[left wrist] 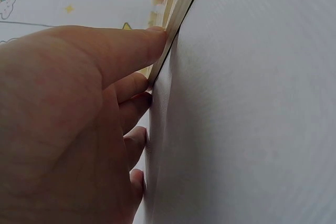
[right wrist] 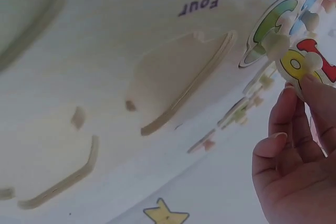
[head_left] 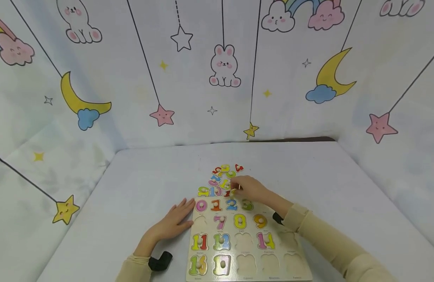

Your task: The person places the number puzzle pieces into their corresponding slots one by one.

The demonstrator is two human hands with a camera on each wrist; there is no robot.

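Note:
My right hand pinches a red-and-yellow number piece with a white peg, between thumb and fingers at the far edge of a wooden number board. In the right wrist view the piece shows a red 1 and a yellow digit partly covered by the thumb. A bare recess beside the word "Four" lies near this hand. My left hand lies with fingers extended along the board's left edge, its thumb touching that edge in the left wrist view. Pegged numbers such as the 0 and 17 sit in the board.
Beyond the board several loose number pieces lie in a pile, among them a red 4 and a 10. The white tabletop meets a patterned cloth backdrop behind. Black straps sit at the wrists.

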